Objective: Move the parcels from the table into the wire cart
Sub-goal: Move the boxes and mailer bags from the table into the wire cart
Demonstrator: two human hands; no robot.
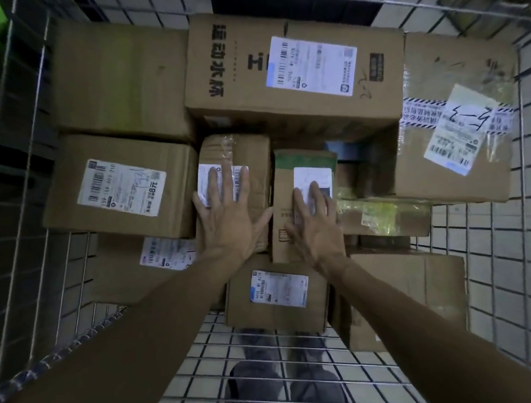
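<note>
I look straight down into the wire cart [17, 203], which holds several brown cardboard parcels with white labels. My left hand [226, 214] lies flat, fingers spread, on a small taped parcel [250, 151] in the middle. My right hand [316, 225] rests with straight fingers on a narrow parcel with green tape [299, 163] right beside it. A big printed box [291, 73] sits on top at the back. A labelled box [118, 188] lies to the left. A small labelled box [276, 300] lies nearest me, between my forearms.
A large taped box [458, 139] fills the cart's right side, and another plain box [425, 287] lies at the near right. The near cart floor [271, 355] is bare wire mesh over tiled floor. Wire walls rise on every side.
</note>
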